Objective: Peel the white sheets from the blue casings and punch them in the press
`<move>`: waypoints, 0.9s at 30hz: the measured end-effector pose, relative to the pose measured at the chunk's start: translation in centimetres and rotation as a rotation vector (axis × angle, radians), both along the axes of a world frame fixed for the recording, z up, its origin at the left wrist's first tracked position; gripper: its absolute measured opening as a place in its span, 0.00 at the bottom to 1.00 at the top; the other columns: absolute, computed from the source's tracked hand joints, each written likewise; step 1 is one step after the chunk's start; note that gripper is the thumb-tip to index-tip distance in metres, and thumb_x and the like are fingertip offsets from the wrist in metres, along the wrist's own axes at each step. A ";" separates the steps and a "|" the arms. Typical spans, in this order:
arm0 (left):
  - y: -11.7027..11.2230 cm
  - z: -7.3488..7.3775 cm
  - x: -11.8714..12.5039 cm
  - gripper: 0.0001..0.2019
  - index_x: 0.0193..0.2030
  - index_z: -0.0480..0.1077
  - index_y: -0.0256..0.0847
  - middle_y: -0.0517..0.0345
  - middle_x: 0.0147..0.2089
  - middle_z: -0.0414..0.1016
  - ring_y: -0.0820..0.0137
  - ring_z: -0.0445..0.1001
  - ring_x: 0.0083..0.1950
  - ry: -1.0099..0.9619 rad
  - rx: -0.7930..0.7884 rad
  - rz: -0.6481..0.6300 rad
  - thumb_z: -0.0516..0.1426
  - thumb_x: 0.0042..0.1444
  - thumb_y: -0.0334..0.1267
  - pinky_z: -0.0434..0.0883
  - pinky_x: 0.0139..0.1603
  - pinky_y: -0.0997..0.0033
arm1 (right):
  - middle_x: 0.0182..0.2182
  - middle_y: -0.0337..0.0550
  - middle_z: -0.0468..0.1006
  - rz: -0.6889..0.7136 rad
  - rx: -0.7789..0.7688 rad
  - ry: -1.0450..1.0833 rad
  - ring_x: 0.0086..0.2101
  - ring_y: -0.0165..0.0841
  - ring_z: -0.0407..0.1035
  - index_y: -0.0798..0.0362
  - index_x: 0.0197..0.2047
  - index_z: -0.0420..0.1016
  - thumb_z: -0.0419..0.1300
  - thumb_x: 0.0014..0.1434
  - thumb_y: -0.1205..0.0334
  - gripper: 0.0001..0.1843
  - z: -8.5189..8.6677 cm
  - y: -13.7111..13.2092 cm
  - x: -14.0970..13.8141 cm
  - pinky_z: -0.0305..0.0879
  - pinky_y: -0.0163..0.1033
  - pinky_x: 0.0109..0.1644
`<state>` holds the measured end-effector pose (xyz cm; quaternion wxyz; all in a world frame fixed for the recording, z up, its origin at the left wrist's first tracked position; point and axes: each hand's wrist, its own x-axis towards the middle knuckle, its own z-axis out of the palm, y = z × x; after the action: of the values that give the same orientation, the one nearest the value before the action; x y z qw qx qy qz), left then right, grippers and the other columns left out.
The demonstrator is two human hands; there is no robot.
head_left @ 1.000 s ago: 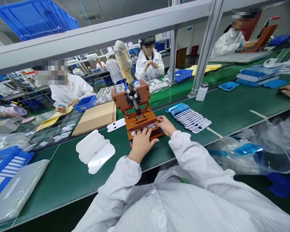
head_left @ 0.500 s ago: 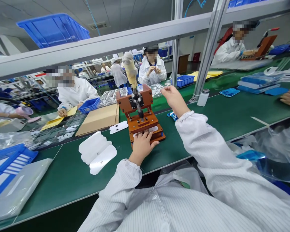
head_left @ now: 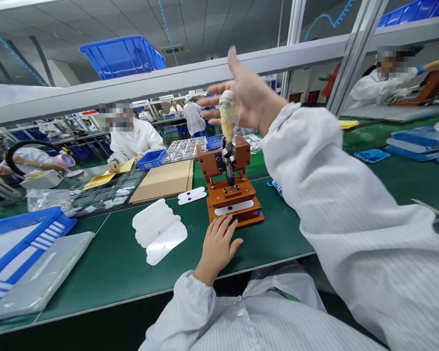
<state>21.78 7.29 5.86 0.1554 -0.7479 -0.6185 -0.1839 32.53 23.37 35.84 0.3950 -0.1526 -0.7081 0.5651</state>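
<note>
An orange-brown bench press (head_left: 229, 183) stands on the green workbench (head_left: 131, 273), its cream-wrapped lever handle (head_left: 227, 114) pointing up. A white oval sheet (head_left: 234, 207) lies on its bed. My left hand (head_left: 217, 248) rests on the bench, fingertips at the press's front edge, holding nothing. My right hand (head_left: 241, 90) is raised high beside the handle with fingers spread, empty; I cannot tell whether it touches the handle. To the left lie a stack of white contoured sheets (head_left: 157, 233) and a small white piece with dark holes (head_left: 192, 196).
A cardboard sheet (head_left: 161, 181) lies behind the press. A blue basket (head_left: 151, 159) and metal trays sit beyond, with a co-worker (head_left: 133, 139) across the bench. A blue-framed rack (head_left: 29, 239) and plastic bag (head_left: 44, 270) are front left. Blue parts (head_left: 420, 141) lie at right.
My right hand has left the press bed and risen to the handle's height, fingers spreading. The white oval sheet on the bed now shows uncovered. My left hand has slid back off the press.
</note>
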 end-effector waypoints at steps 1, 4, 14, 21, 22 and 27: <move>-1.1 -0.5 -0.3 0.20 0.58 0.63 0.41 0.53 0.61 0.65 0.60 0.59 0.63 -0.029 0.017 -0.003 0.46 0.63 0.46 0.58 0.63 0.55 | 0.29 0.41 0.72 0.073 0.050 -0.026 0.29 0.28 0.73 0.65 0.51 0.65 0.28 0.63 0.38 0.42 0.9 -1.4 0.4 0.66 0.37 0.35; -3.9 -2.4 -1.7 0.16 0.54 0.66 0.40 0.52 0.58 0.68 0.60 0.61 0.62 -0.139 0.049 0.030 0.47 0.63 0.40 0.61 0.62 0.53 | 0.17 0.32 0.65 -0.077 0.474 -0.242 0.16 0.17 0.60 0.64 0.41 0.74 0.49 0.59 0.40 0.32 1.2 -5.2 1.2 0.60 0.30 0.28; -5.9 -5.6 -4.4 0.14 0.51 0.68 0.46 0.52 0.56 0.69 0.58 0.64 0.60 -0.412 -0.099 0.227 0.47 0.63 0.40 0.69 0.56 0.49 | 0.12 0.34 0.54 -0.625 0.930 0.613 0.18 0.25 0.55 0.53 0.14 0.47 0.56 0.53 0.71 0.23 -15.4 -5.1 -2.6 0.58 0.36 0.25; 0.3 -2.9 -4.0 0.28 0.67 0.44 0.37 0.44 0.67 0.53 0.60 0.51 0.68 -0.358 -0.040 0.204 0.48 0.63 0.42 0.60 0.64 0.50 | 0.13 0.33 0.55 -0.580 0.937 0.702 0.17 0.25 0.55 0.54 0.16 0.50 0.56 0.49 0.76 0.20 -14.7 -5.0 -2.6 0.58 0.36 0.24; 1.2 -2.6 -4.0 0.27 0.66 0.45 0.37 0.44 0.67 0.54 0.60 0.51 0.68 -0.336 -0.044 0.185 0.47 0.63 0.42 0.60 0.64 0.50 | 0.13 0.33 0.56 -0.573 0.913 0.680 0.18 0.25 0.55 0.54 0.16 0.51 0.56 0.49 0.77 0.20 -14.5 -5.1 -2.5 0.58 0.36 0.24; 2.7 -2.6 -4.5 0.21 0.63 0.54 0.36 0.46 0.64 0.60 0.63 0.59 0.65 -0.321 0.005 0.171 0.45 0.64 0.40 0.64 0.62 0.53 | 0.15 0.33 0.54 -0.516 0.811 0.551 0.18 0.23 0.53 0.55 0.16 0.51 0.58 0.51 0.76 0.20 -14.6 -5.7 -2.0 0.54 0.35 0.23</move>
<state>17.28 10.04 3.28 0.0714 -0.6533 -0.6963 -0.2885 30.49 17.67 21.26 0.7185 -0.0035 -0.6790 0.1509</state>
